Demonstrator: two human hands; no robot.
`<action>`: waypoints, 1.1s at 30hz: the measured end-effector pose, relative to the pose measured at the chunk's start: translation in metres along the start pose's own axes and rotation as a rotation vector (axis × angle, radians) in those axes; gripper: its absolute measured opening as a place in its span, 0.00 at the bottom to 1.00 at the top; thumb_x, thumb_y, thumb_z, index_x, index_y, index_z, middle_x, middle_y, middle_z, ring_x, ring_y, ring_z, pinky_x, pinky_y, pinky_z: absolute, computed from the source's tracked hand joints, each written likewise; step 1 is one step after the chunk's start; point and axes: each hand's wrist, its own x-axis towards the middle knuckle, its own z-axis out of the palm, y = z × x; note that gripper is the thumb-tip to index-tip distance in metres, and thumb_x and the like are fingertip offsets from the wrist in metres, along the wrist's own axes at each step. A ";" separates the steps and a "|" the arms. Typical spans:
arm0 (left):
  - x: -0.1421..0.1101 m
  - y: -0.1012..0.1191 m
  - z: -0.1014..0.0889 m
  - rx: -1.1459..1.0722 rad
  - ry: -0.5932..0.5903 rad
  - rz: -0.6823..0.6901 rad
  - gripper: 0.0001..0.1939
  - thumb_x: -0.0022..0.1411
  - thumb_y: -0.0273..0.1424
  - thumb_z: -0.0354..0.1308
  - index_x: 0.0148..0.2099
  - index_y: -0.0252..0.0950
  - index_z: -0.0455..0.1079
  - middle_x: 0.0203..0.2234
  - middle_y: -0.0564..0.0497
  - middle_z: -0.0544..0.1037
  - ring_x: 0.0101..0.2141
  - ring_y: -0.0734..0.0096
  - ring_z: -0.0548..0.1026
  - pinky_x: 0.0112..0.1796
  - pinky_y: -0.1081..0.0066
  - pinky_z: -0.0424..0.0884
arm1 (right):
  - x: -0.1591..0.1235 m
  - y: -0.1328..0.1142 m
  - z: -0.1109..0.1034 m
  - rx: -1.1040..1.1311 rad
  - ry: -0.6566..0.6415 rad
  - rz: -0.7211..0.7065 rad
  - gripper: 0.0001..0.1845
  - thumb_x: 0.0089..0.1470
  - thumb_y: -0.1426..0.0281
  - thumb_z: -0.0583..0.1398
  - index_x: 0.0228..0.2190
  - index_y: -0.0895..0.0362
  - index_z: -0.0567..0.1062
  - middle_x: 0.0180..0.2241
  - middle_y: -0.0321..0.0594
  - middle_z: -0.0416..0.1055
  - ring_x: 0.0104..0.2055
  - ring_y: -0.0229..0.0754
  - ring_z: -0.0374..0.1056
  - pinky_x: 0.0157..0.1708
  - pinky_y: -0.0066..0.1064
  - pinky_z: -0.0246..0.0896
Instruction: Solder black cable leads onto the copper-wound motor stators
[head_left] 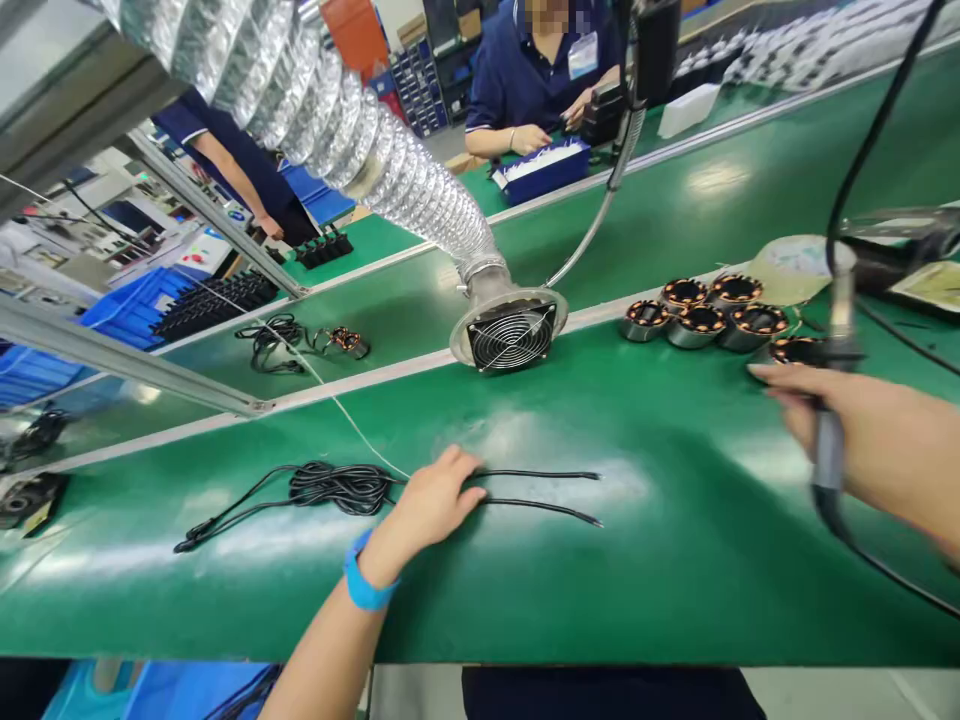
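Note:
My left hand (435, 497), with a blue band at the wrist, rests on the green bench with its fingers closed over the black cable (341, 487). The cable's bundled coil lies to the left, and two separate lead ends point right beyond my fingers. At the right, my right hand (814, 395) has its fingers at the near side of a motor stator (799, 350) with copper windings. A grey-handled tool with a black cord (827, 450), which looks like a soldering iron, crosses in front of that hand and hides part of the grip.
Several stators (696, 325) stand grouped at the back right beside a round pale dish (799, 268). A foil duct (375, 150) ends in a black fan (514, 338) over the bench. Across it, a co-worker (544, 80) works behind a blue box (546, 172).

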 end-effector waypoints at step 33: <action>0.069 0.033 0.001 -1.195 -0.190 -0.179 0.08 0.58 0.24 0.53 0.27 0.32 0.68 0.20 0.57 0.68 0.20 0.82 0.57 0.23 0.76 0.51 | 0.001 -0.162 0.026 0.367 0.003 -0.576 0.13 0.66 0.76 0.51 0.50 0.56 0.69 0.45 0.47 0.75 0.46 0.48 0.71 0.42 0.38 0.66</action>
